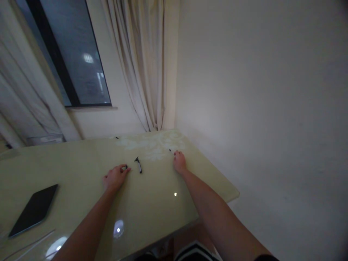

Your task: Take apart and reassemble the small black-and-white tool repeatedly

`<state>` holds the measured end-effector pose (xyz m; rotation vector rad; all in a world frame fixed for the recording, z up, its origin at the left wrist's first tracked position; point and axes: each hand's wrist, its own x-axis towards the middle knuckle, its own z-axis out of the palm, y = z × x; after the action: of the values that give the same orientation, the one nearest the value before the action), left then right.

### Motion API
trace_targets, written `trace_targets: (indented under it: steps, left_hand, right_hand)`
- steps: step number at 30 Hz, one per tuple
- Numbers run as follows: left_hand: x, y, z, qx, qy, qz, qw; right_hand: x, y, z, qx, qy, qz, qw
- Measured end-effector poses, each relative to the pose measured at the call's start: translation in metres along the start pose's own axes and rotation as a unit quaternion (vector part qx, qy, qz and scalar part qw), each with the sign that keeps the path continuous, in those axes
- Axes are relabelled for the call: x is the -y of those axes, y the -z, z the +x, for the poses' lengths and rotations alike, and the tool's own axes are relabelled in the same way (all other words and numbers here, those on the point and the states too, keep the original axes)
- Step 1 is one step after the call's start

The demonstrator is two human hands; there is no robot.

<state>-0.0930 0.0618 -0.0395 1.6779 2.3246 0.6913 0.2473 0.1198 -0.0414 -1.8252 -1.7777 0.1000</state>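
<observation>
My left hand [115, 177] rests low over the table, with thumb and forefinger closed around a small dark piece [125, 167] whose kind I cannot make out. Just right of those fingers lies a razor [139, 166], its dark head pointing away from me and its handle grey and black. Farther right, the fingers of my right hand [179, 161] are closed on a thin, pale stick with a dark tip [170, 150]. Most of that stick is hidden by the hand, so its kind is unclear.
A pale glossy table [154, 203] meets the wall at the right. At its far edge lies a small black piece [117, 137]. A dark flat tablet-like device [35, 210] and a thin white cable [36, 243] are at the left. Curtains [146, 65] hang behind.
</observation>
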Motion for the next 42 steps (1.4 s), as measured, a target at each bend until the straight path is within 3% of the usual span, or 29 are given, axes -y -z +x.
trace_targets:
  steps: [5,9,15,20,23,28,31,36,42]
  left_hand:
    - [0.000,0.004,-0.003,0.006,-0.003,0.011,1.000]
    - [0.002,0.006,-0.004,0.008,-0.015,0.014,1.000]
    - [-0.002,0.007,-0.005,-0.003,0.002,0.023,1.000]
    - [-0.006,0.008,-0.006,-0.022,0.006,0.031,0.999]
    - [-0.005,0.009,-0.006,-0.029,0.001,0.020,0.999]
    - [0.000,0.012,-0.003,-0.043,-0.003,-0.008,0.999]
    - [0.002,0.014,-0.001,-0.058,0.001,-0.023,0.998]
    - [0.005,0.016,-0.003,-0.078,0.026,-0.040,0.996]
    - [0.006,0.022,-0.003,-0.068,0.074,-0.065,0.993]
  right_hand:
    - [0.092,-0.051,-0.020,0.031,0.071,0.050,0.996]
    - [0.122,-0.069,-0.035,0.048,0.086,0.066,0.993]
    - [0.117,-0.063,-0.043,0.059,0.128,0.081,0.987]
    - [0.118,-0.057,-0.041,0.040,0.120,0.097,0.987]
    - [0.118,-0.054,-0.039,0.008,0.079,0.127,0.989]
    - [0.115,-0.049,-0.034,-0.018,-0.056,0.171,0.983]
    - [0.113,-0.047,-0.030,-0.019,-0.082,0.176,0.981]
    - [0.105,-0.044,-0.024,0.008,-0.070,0.188,0.980]
    - [0.089,-0.037,-0.013,0.056,0.001,0.236,0.970]
